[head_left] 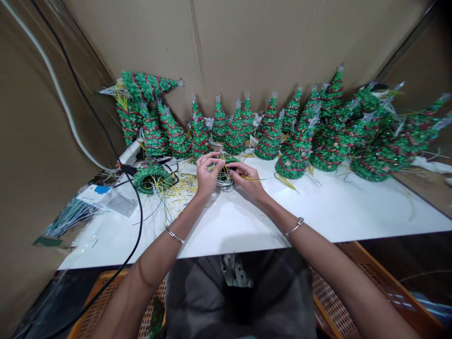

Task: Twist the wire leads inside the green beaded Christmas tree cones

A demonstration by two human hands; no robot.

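Note:
My left hand [208,172] and my right hand [247,178] meet over the middle of the white table. Between them is a bundle of thin yellow and white wires [225,178], coming out of the open base of a green tinsel tree that lies mostly hidden behind my fingers. The left thumb and fingers pinch some wires from the left side. On the right, my fingers are closed on yellow wires, and a few strands trail out past that hand. A green tinsel tree [236,134] stands upright just behind my hands.
More tinsel trees [294,148] crowd the back and right. At left, another tree [151,178] lies with its hollow base showing, near yellow wire scraps [181,190]. A printed card [95,193] and a wire bundle [72,216] lie left. A black cable [141,212] hangs across the left. Orange crates [367,268] stand below.

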